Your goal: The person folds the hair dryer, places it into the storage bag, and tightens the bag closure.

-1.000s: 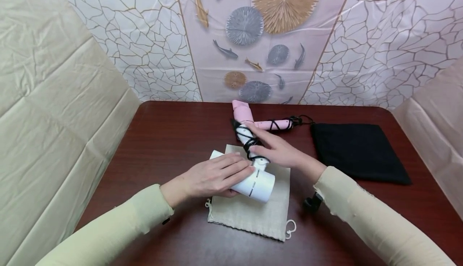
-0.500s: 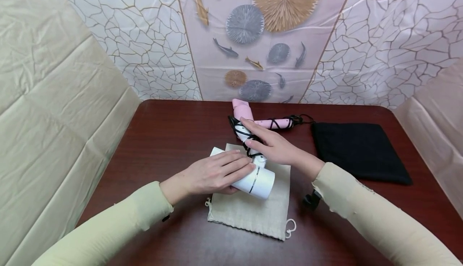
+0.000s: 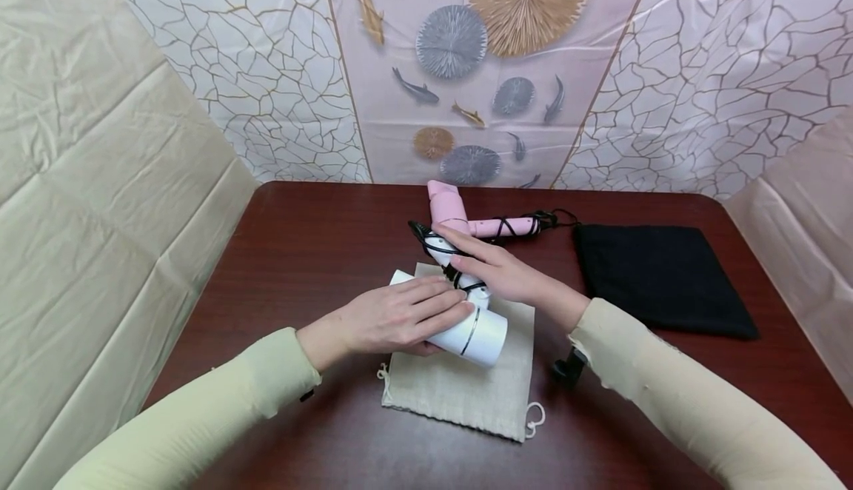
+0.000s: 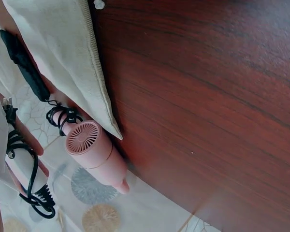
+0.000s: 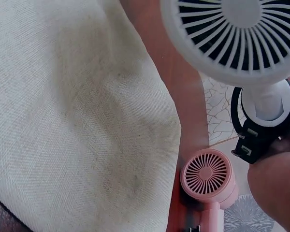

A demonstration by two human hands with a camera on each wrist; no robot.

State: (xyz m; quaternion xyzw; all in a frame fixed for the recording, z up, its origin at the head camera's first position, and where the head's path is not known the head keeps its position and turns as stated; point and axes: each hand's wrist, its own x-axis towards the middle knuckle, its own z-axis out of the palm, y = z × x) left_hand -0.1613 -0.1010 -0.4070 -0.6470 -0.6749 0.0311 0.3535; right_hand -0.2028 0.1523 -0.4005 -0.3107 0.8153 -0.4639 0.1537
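A white hair dryer with a black cord wound round its handle is held over a beige drawstring bag in the head view. My left hand grips its barrel from above, hiding the middle of it. At the handle, my right hand holds on with the thumb on the near side and the index finger stretched along the far side; its other fingers are hidden there. The dryer's round grille and the black plug by a fingertip show in the right wrist view.
A pink hair dryer, its cord wrapped round the handle, lies just beyond the right hand. To its right is a flat black cloth bag. The dark red-brown table ends at a patterned cloth backdrop.
The white dryer's handle and my right hand have shifted a little left. The barrel has rolled slightly, its seam now showing as an unbroken line. My left hand keeps its hold.
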